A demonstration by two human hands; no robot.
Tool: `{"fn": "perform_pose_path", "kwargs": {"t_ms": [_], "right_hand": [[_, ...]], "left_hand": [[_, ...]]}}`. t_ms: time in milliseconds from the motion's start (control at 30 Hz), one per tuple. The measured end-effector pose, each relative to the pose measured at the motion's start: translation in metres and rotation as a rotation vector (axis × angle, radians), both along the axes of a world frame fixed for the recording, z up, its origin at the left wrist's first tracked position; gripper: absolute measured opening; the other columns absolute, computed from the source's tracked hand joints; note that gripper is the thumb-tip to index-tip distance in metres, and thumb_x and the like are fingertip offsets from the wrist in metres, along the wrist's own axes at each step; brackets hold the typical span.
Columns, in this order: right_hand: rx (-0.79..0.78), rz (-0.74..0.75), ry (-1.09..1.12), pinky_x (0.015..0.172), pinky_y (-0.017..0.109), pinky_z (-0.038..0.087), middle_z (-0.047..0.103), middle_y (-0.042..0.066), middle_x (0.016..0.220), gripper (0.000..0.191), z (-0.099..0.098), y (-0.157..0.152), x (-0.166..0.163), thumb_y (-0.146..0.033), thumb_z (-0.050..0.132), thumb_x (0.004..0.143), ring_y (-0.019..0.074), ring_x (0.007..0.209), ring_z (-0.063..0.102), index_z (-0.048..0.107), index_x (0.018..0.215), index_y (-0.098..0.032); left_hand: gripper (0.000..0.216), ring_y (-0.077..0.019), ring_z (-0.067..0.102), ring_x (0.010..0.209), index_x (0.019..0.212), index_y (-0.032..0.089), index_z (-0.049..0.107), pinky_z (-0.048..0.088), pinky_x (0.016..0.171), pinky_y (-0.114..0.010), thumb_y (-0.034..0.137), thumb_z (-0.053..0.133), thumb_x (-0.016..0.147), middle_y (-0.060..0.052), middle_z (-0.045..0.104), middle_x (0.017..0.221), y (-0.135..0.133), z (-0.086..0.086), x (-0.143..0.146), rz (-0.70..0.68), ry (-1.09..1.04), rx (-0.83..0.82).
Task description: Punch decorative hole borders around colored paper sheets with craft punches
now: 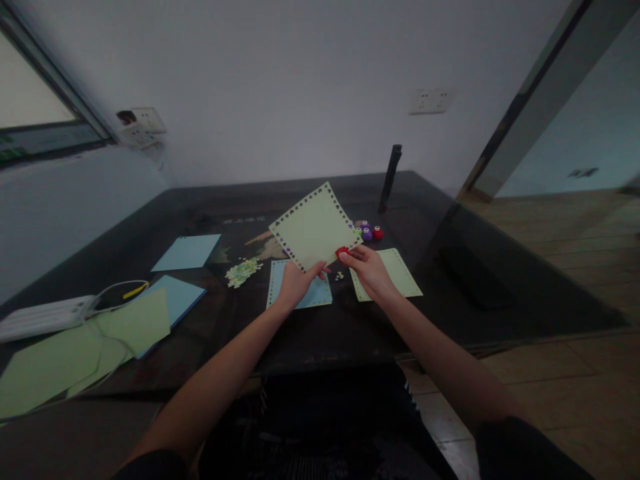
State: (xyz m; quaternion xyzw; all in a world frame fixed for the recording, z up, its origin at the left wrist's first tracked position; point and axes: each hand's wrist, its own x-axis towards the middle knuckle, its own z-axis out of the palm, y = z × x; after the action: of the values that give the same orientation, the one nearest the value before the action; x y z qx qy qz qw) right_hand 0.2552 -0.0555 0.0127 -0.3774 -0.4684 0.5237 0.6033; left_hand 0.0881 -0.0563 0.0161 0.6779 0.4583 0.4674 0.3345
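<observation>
My left hand (299,280) pinches the lower corner of a pale green paper square (315,227) with punched holes along its edges and holds it tilted above the dark table (210,200). My right hand (367,267) grips a small red hole punch (343,252) at the sheet's lower right edge. Below my hands lie a punched blue sheet (320,295) and a punched green sheet (400,270). A pile of paper bits (243,272) sits to the left.
Small purple and red punches (369,233) stand behind the held sheet, next to a dark upright post (389,177). Blue sheets (187,252) and green sheets (75,350) lie at the left with a white power strip (43,317). A dark flat object (473,277) lies right.
</observation>
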Motion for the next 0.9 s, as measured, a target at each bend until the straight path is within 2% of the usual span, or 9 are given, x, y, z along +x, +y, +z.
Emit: {"fn": "perform_pose_path", "kwargs": {"t_ms": [433, 733, 900], "right_hand": [[0.022, -0.003, 0.075, 0.087, 0.036, 0.043, 0.068, 0.002, 0.082, 0.025, -0.0052, 0.0036, -0.0003, -0.031, 0.079, 0.058, 0.0165, 0.081, 0.06, 0.067, 0.077, -0.021], [0.018, -0.013, 0.037, 0.088, 0.039, 0.043, 0.068, 0.003, 0.085, 0.026, -0.0053, 0.0049, 0.0006, -0.032, 0.078, 0.059, 0.0185, 0.084, 0.061, 0.066, 0.08, -0.021], [0.009, -0.006, 0.06, 0.086, 0.037, 0.044, 0.068, 0.002, 0.08, 0.026, -0.0038, 0.0042, 0.0006, -0.032, 0.079, 0.057, 0.0171, 0.079, 0.06, 0.067, 0.076, -0.021]], "left_hand": [[0.023, -0.0162, 0.065, 0.061, 0.061, 0.016, 0.066, 0.05, 0.072, -0.028, 0.03, 0.058, 0.078, -0.002, 0.069, 0.06, 0.0011, -0.0034, 0.0009, -0.009, -0.005, 0.002], [0.022, -0.0161, 0.065, 0.061, 0.063, 0.016, 0.066, 0.049, 0.074, -0.028, 0.029, 0.058, 0.079, -0.002, 0.069, 0.06, 0.0014, -0.0065, 0.0006, -0.019, -0.021, 0.013], [0.023, -0.0164, 0.065, 0.064, 0.064, 0.015, 0.067, 0.048, 0.076, -0.028, 0.029, 0.058, 0.08, -0.002, 0.068, 0.06, 0.0025, -0.0091, 0.0007, -0.028, -0.008, 0.031]]}}
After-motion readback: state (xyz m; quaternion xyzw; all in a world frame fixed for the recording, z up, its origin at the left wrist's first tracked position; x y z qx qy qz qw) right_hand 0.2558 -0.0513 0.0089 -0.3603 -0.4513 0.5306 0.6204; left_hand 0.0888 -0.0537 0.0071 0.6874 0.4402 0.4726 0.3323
